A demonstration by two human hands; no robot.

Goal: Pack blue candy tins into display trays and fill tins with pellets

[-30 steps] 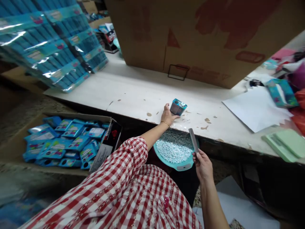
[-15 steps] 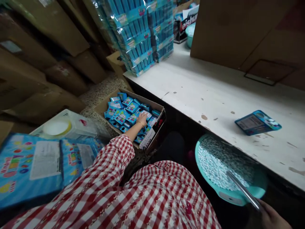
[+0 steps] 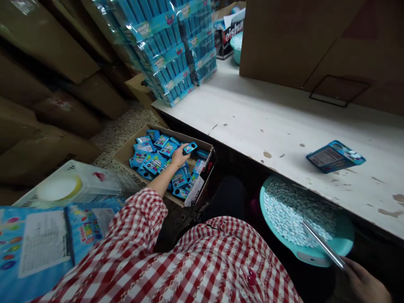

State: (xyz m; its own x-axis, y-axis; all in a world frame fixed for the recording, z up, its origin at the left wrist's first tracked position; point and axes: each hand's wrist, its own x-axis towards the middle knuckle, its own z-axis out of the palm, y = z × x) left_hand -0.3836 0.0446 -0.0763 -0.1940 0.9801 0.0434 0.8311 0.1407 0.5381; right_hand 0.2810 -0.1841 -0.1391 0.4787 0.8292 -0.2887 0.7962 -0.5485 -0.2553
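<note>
My left hand (image 3: pixel 180 156) is closed on a small blue candy box (image 3: pixel 190 148), raised just over the other boxes. Below it, a cardboard carton (image 3: pixel 124 156) holds many of the same blue boxes, lying jumbled. At the lower right, my right hand (image 3: pixel 368 281) grips the metal handle of a scoop (image 3: pixel 325 246). The scoop's far end rests among pale blue and white candies (image 3: pixel 284 216) in a turquoise basin (image 3: pixel 311 259). On the table edge above the basin stands one blue box (image 3: pixel 335 157), tilted, with pale pieces visible at its right end.
The white worn table (image 3: pixel 252 118) runs along the right. Wrapped stacks of blue boxes (image 3: pixel 167 54) stand at its far left end, near a large cardboard sheet (image 3: pixel 303 38). Brown cartons (image 3: pixel 41 42) pile up at left, behind a white crate (image 3: pixel 97 179) and blue candy bags (image 3: pixel 85 227).
My left hand has lifted a small blue box from the pile in the carton. My right hand still holds the scoop in the basin. The whole view has shifted slightly.
</note>
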